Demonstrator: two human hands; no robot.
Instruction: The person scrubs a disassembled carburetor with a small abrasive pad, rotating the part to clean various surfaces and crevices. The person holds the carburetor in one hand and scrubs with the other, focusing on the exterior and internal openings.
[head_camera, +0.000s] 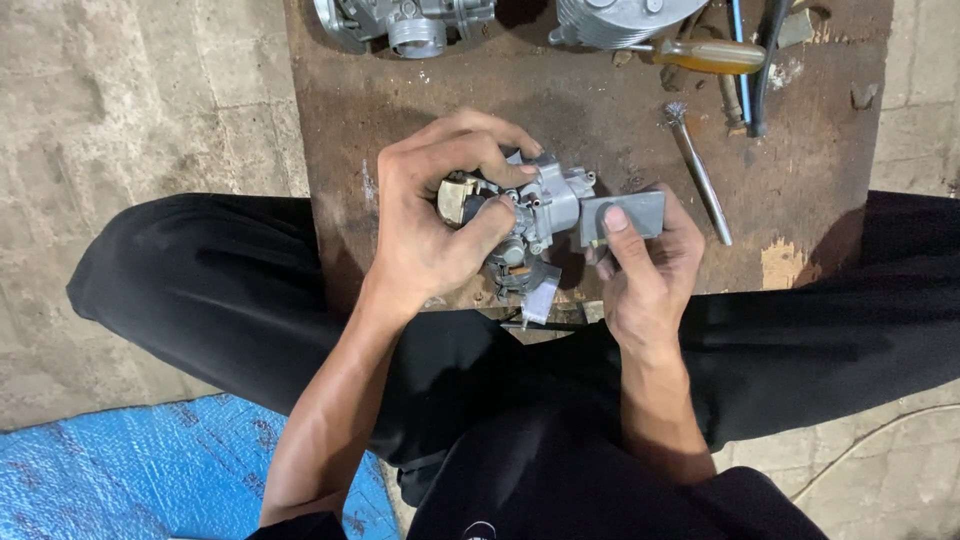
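Right now, through the head camera, I see my left hand (430, 225) wrapped over a small grey metal carburettor (545, 205), fingers (480, 150) curled across its top and the thumb pressed against its near side, so it is firmly gripped. I have it raised just above the rusty brown tabletop (600, 110), near the edge closest to me. My right hand (645, 260) closes on a flat grey block (625, 215) at the carburettor's right end, thumb on its face and fingers behind it. Just right of that hand a thin metal brush (700, 175) lies on the tabletop. At the far edge sit two more grey engine parts (405, 20) and a screwdriver with an amber handle (710, 55). My black trousers (220, 290) frame the tabletop, with blue sheeting (140, 470) on the floor to my left.
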